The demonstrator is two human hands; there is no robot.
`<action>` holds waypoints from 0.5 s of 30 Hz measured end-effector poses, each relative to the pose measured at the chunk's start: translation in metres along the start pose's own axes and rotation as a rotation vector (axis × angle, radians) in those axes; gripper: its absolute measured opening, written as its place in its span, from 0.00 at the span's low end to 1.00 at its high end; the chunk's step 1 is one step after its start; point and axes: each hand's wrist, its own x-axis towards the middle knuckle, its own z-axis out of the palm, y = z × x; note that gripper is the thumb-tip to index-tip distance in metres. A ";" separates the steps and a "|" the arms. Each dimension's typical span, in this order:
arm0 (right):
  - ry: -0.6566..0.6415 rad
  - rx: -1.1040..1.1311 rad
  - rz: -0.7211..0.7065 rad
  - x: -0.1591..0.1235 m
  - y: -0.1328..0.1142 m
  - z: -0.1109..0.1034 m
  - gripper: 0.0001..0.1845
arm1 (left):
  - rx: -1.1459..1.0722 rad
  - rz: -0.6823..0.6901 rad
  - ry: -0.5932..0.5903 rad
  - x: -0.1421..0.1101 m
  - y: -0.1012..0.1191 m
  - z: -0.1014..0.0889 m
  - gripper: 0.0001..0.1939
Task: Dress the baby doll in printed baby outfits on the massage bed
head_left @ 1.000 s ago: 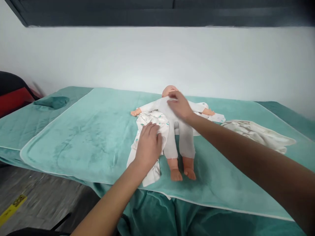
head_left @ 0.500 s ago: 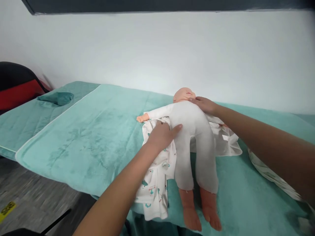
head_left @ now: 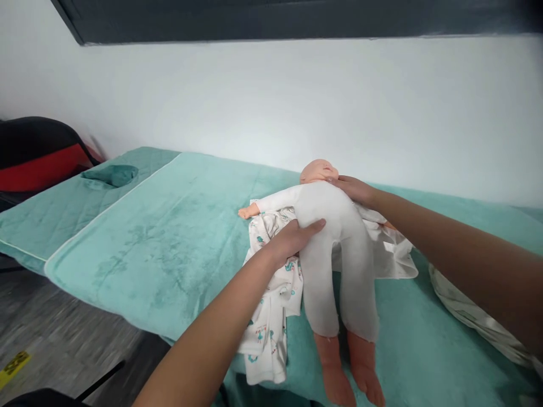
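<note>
A baby doll (head_left: 335,237) in a plain white bodysuit lies on its back on a teal towel (head_left: 169,237), head toward the wall and bare feet toward me. My left hand (head_left: 292,240) cups the doll's side at the waist, thumb across its belly. At the doll's far shoulder, just under the head, rests my right hand (head_left: 354,189), fingers wrapped round the neck and shoulder. A white patterned baby garment (head_left: 271,305) is spread under and beside the doll, hanging toward the table's front edge.
A cream cloth (head_left: 470,311) lies crumpled at the right on the towel. A small folded teal cloth (head_left: 110,175) sits at the far left. A black and red chair (head_left: 38,158) stands left of the table. The white wall runs behind.
My left hand went from the patterned garment to the doll's waist, and my right hand from its chest to its far shoulder. The doll now lies closer to me.
</note>
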 end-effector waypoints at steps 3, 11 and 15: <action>-0.019 0.023 -0.081 0.005 -0.025 -0.002 0.35 | -0.046 0.034 0.030 -0.007 0.017 -0.007 0.31; -0.120 0.120 -0.312 0.044 -0.114 0.040 0.30 | -0.151 0.133 0.143 -0.024 0.053 -0.087 0.28; -0.090 0.145 -0.439 0.065 -0.143 0.085 0.27 | -0.156 0.150 0.268 -0.025 0.050 -0.142 0.25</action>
